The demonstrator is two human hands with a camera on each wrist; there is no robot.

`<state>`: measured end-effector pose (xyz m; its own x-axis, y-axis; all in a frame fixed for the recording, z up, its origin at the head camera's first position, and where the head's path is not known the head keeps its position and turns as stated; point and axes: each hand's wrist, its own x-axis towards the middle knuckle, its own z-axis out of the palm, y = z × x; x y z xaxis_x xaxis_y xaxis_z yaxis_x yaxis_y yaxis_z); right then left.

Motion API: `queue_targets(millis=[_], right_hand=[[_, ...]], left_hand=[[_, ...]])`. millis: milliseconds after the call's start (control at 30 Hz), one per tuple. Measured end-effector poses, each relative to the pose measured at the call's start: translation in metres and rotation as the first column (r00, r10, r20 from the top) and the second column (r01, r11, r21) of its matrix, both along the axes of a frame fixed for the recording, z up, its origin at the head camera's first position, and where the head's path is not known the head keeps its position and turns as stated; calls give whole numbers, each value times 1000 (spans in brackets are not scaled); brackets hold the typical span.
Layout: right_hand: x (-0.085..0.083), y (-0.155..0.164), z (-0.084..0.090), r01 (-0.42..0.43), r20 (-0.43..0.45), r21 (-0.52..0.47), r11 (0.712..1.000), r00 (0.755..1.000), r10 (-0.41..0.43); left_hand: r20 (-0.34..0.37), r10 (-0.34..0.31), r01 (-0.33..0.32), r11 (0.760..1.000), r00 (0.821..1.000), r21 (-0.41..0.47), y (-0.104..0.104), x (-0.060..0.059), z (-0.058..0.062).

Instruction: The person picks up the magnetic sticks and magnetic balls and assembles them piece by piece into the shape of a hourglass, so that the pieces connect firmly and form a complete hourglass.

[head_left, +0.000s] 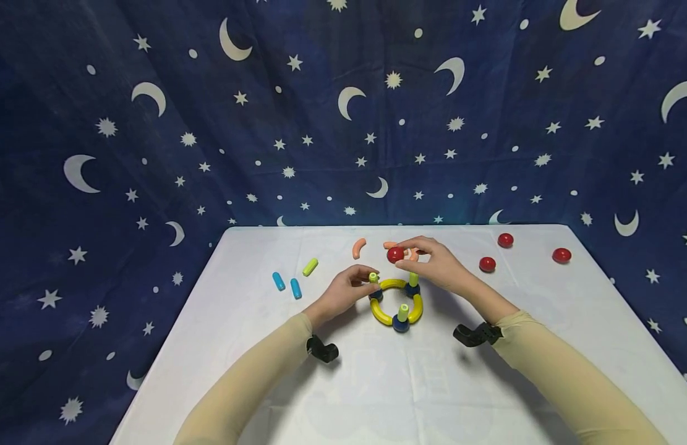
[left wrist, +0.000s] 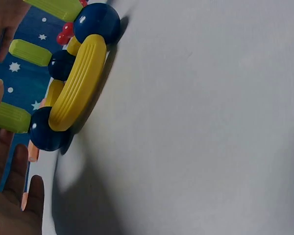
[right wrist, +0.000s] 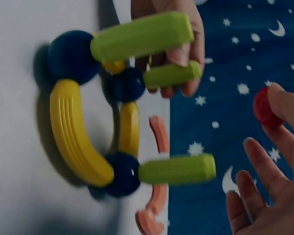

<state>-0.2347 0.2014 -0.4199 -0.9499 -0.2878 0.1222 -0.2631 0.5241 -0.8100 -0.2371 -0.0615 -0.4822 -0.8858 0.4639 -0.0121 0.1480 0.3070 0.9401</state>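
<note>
Right hand, just right of frame centre in head view: pinched a red ball between thumb and fingers, held off the desk above the ring's far side. Remaining fingers spread loosely, seen at lower right of the right wrist view.

Left hand, just left of centre: fingers curled, pinched the top of one green peg standing on the ring's left ball. Confirmed in right wrist view, fingertips wrapped on the peg end at top centre.

Yellow ring sat at centre of desk, between both hands: curved yellow segments joined by three dark blue balls. Each ball carried an upright green peg; nearest peg and far-right peg untouched. In left wrist view ring ran down the left of the frame, lying flat on the white surface.

Loose parts on desk:
- two blue sticks plus one green stick, left of centre, well apart from the ring
- orange curved piece behind the ring; more orange pieces partly hidden behind right hand, count unclear
- three red balls at right, well apart from each other

Black wrist mounts on both forearms, beige sleeves. Dark blue moon-and-star cloth filled the background.
</note>
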Motion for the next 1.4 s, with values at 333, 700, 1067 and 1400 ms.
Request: queue_targets(millis=[333, 700, 1067, 1400], right_hand=[[-8, -21, -12, -140, 31, 31, 990, 990, 139], [-12, -29, -16, -207, -27, 37, 978, 978, 208], [-11, -26, -18, -206, -29, 44, 977, 978, 208], [-4, 10, -24, -44, 72, 49, 998, 997, 40]], left_hand=[[-7, 37, -37, 999, 999, 38, 1, 1, -2], [-2, 36, -36, 998, 999, 60, 3, 2, -1], [5, 25, -26, 997, 1000, 66, 3, 2, -3], [0, 31, -31, 997, 1000, 73, -1, 2, -2]])
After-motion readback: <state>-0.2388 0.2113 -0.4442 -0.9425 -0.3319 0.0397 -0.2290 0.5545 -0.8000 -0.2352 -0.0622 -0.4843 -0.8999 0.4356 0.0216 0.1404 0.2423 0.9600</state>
